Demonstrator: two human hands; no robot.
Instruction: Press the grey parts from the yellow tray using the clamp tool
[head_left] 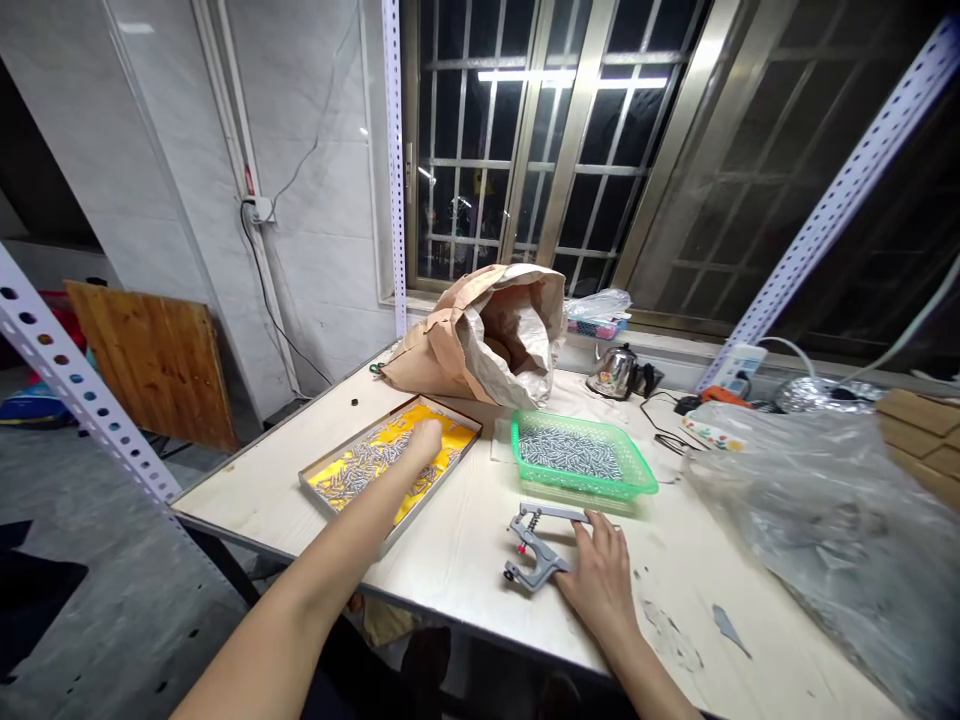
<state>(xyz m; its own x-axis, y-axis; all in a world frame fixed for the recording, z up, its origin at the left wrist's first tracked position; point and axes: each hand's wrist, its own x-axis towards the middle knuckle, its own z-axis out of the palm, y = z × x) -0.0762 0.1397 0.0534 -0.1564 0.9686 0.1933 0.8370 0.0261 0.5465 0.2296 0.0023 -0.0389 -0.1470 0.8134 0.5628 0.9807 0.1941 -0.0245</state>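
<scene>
Table (465, 570) stretches below a barred window (555, 150), bearing on its right a crumpled clear bag (847, 530). Toward the back a brown sack (427, 355) lies on its side, mouth open, pale lining creased. In front of it sits a shallow tray (433, 490), lined in yellow, with loose gray metal pins (367, 465) scattered across it. Right of the tray, a green basket (577, 487) holds a dense layer of similar pins; behind that, a shiny kettle (615, 372) stands near the window. The left hand (425, 437) is bunched low over the tray, among the pins. The right hand (600, 560) is curled partly around the handles of a gray press (544, 570) in front of the basket, fingers on the upper handle, thumb by the lower. A small spring (534, 519) shows on the press. The clear bag is cut off at the right edge, its contents too blurred to name. Shadow hides the sack's depth. The left fingertips are hidden, so I cannot tell whether they pinch a pin.
</scene>
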